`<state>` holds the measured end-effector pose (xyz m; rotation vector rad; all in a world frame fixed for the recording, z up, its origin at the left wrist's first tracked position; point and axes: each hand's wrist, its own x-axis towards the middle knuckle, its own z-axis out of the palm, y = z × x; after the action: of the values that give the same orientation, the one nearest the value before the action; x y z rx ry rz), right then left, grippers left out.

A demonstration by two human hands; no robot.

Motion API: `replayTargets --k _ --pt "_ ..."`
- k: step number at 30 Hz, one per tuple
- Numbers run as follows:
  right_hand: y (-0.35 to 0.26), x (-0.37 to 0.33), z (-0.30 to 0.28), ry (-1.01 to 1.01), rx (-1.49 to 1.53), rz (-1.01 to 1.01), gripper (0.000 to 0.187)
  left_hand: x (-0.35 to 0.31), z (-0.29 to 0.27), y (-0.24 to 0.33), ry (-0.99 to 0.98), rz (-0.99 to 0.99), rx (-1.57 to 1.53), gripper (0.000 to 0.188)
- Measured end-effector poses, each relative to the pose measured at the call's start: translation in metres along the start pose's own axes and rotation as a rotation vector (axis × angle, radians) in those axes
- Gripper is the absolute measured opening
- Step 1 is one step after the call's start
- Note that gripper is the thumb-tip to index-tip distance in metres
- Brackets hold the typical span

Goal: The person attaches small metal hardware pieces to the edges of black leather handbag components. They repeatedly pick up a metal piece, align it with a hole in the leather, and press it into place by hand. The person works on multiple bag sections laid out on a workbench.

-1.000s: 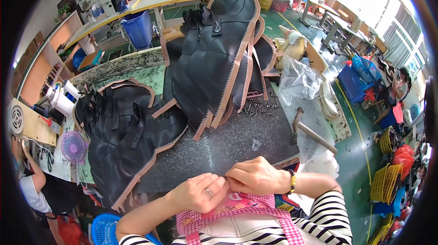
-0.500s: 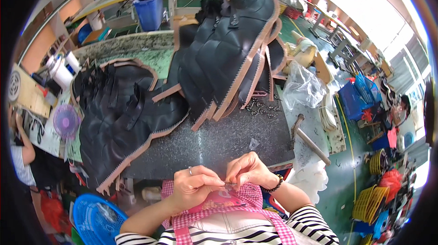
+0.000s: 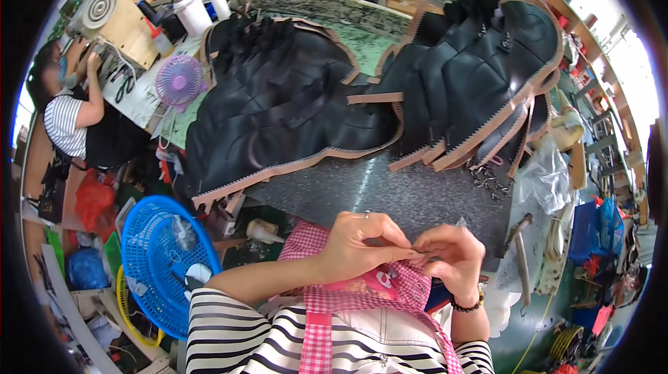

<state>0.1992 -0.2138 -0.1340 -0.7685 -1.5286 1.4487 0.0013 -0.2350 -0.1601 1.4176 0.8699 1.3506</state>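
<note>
"Starting w/ the biggest: what's on the bench?"

"Dark worktop [image 3: 431,196], speckled, right in front of the person. L pile [image 3: 299,109] on it: black sheet pieces, tan zigzag edging, loose black strips at the far end. R pile [image 3: 473,75] alongside, same kind of pieces + edging."

"OK, next size down?"

"Pink-checked apron [image 3: 303,240] on the person. Then blue basket [image 3: 149,269], low on the L, perforated, bit of clear plastic inside. Crumpled clear bag [image 3: 546,178] over on the R, past the worktop. Purple fan [image 3: 179,82], back L, next to L pile."

"Smaller?"

"Hammer [image 3: 522,266], wooden handle, just R of the worktop. Scatter of metal bits [image 3: 491,182] near R pile's front corner."

"Hands?"

"L hand [image 3: 365,243], ring on one finger: thumb + forefinger pinched tight on a v. small dark piece [image 3: 420,251]. R hand [image 3: 456,256], dark beaded bracelet at the wrist: fingers curled in, tips gripping the same piece from the other side."

"Where's that piece, exactly?"

"Btwn both sets of fingertips, in front of the person's chest, near the worktop's front edge. Too tiny to ID."
</note>
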Motion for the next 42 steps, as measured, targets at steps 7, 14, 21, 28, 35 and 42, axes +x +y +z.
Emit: replayTargets --k 7,14,21,28,35,42 --pt "-0.007 0.017 0.007 -0.173 -0.467 -0.083 0.012 0.001 -0.021 0.003 -0.137 -0.143 -0.215 0.004" --pt "0.006 0.019 0.008 -0.162 0.048 0.287 0.005 0.004 -0.026 -0.016 -0.191 -0.206 -0.432 0.021" --pt "0.013 0.022 0.0 -0.238 0.461 0.514 0.014 0.013 -0.036 -0.032 -0.352 -0.123 -0.437 0.035" --pt "0.017 0.026 0.007 -0.202 0.525 0.438 0.013 0.02 -0.034 -0.042 -0.312 -0.189 -0.697 0.027" --pt "-0.002 0.027 0.013 -0.142 -0.31 -0.042 0.013 0.009 -0.028 -0.033 -0.152 -0.331 -0.924 0.013" --pt "-0.003 0.043 0.006 -0.109 -0.398 -0.145 0.011 0.05 -0.075 0.01 -0.014 0.231 0.653 0.019"
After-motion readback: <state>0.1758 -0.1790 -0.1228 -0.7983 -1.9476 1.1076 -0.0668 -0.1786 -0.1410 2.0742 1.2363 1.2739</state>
